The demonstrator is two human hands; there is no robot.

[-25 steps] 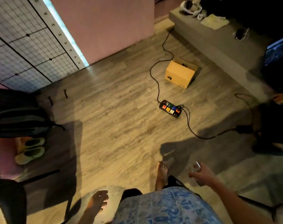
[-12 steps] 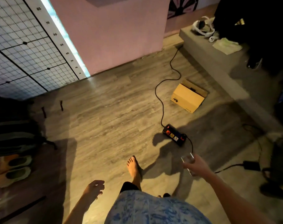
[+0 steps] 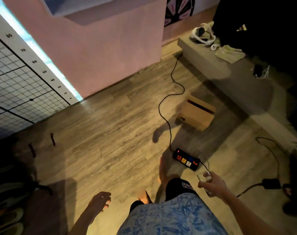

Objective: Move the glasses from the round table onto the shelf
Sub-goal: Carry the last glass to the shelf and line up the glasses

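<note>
My right hand [image 3: 213, 184] grips a small clear drinking glass [image 3: 204, 177] at lower right, held above the wooden floor near a power strip. The glass's rim and upper wall show above my fingers; its base sticks out below them. My left hand [image 3: 100, 201] hangs at lower centre-left with fingers apart and nothing in it. The underside of a pale shelf [image 3: 86, 12] juts from the pink wall at the top. No round table is in view.
A black power strip [image 3: 186, 159] with its cable [image 3: 168, 106] lies just ahead of my feet. A cardboard box [image 3: 196, 116] sits beyond it. A grey ledge [image 3: 229, 78] runs along the right. A dark bag and shoes [image 3: 7, 217] are at left.
The view has moved forward and tilted up: the power strip and box are closer, the shelf has come into sight. My right hand still carries the glass; my feet have stepped ahead.
</note>
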